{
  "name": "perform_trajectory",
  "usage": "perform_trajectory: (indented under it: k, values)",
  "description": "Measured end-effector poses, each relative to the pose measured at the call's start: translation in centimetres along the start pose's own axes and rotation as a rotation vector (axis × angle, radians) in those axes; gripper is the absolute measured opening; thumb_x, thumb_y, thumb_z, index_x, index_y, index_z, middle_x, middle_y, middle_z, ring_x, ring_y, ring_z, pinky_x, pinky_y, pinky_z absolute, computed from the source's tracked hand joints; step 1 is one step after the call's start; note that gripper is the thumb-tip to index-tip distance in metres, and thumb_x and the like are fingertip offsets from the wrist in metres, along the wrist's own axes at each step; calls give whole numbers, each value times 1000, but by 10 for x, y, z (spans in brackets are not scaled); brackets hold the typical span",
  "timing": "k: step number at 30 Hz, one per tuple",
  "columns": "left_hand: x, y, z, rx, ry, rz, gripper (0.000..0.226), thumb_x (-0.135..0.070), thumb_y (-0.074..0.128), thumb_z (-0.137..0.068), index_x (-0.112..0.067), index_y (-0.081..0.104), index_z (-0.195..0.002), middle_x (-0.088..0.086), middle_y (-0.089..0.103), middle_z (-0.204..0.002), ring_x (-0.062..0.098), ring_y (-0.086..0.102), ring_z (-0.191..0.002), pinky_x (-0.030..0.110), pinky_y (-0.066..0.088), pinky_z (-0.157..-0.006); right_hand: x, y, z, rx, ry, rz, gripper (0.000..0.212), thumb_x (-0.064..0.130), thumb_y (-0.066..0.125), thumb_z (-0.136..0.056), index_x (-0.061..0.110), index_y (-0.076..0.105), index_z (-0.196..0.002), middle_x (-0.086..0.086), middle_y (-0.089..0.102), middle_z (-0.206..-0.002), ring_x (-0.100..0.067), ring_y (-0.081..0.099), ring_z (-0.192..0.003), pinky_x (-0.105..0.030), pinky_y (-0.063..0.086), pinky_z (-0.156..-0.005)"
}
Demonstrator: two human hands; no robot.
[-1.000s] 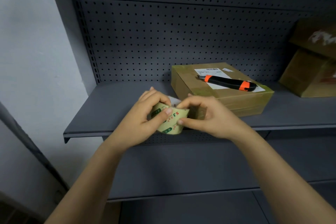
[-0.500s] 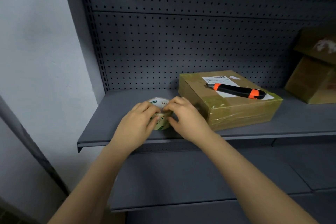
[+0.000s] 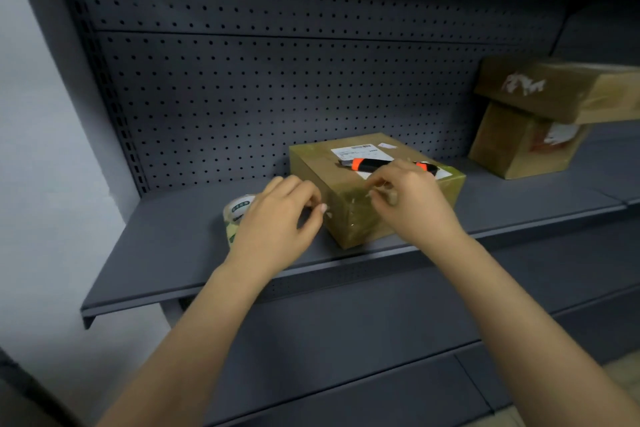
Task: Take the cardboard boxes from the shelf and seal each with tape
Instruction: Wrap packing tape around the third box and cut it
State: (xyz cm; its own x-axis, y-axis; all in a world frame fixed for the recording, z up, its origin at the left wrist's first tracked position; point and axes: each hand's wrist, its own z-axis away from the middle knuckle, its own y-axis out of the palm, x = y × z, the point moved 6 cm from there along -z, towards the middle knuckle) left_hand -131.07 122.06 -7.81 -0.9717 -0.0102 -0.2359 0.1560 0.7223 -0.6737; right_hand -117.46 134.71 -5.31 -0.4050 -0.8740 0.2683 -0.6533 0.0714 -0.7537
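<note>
- left hand (image 3: 277, 222): fingers curled, thumb and forefinger tips drawn together just beside the near corner of the cardboard box; whether they pinch anything cannot be told
- right hand (image 3: 412, 208): fingers curled inward, tips gathered at the near top edge of the cardboard box; a faint glint shows there, but what they grip, if anything, cannot be told
- cardboard box (image 3: 322, 163): closed, glossy brown, standing on the shelf with one corner towards the viewer; that corner lies between the two sets of fingertips
- roll of tape (image 3: 237, 215): on the shelf, left of the left fingers and partly hidden behind the back of that hand; contact with the hand cannot be told
- knife (image 3: 370, 165): black and orange, lying flat on the box top just beyond the right fingers, its right end hidden by that hand
- label (image 3: 356, 150): white, on the box top, beneath the knife
- shelf (image 3: 173, 253): grey metal, below both hands
- perforated back panel (image 3: 277, 97): dark grey, upright, well beyond the fingers
- lower box (image 3: 512, 149) and upper box (image 3: 540, 87): well to the right of the right fingers, the upper one resting askew on the lower
</note>
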Motion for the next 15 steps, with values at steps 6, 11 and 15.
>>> perform_trajectory:
  k: [6, 11, 15]
  values:
    - [-19, 37, -12, 78, -107, -24, 34, -48, 56, -93, -19, 61, -110, -5, 54, -106, 15, 48, -102, 31, 46, -81, -66, -1, -23, 46, 99, 106, 38, 15, 60, -91, 10, 61, -129, -9, 60, -128, -29, 49, -117, -38, 40, -100]
    - [-20, 58, -13, 86, -301, 4, 39, -42, 63, -91, -16, 59, -119, -3, 51, -120, 19, 59, -100, 33, 51, -79, -106, 23, -45, 229, 116, 152, 47, 35, 49, -98, 14, 48, -141, -9, 54, -137, -34, 46, -125, -42, 35, -103]
    - [-22, 73, -19, 66, -400, 29, 37, -34, 63, -94, -13, 58, -124, -3, 51, -125, 18, 63, -104, 40, 54, -86, -117, 21, -55, 193, 53, 68, 35, 41, 55, -96, 10, 64, -111, -10, 61, -100, -30, 53, -104, -34, 40, -77]
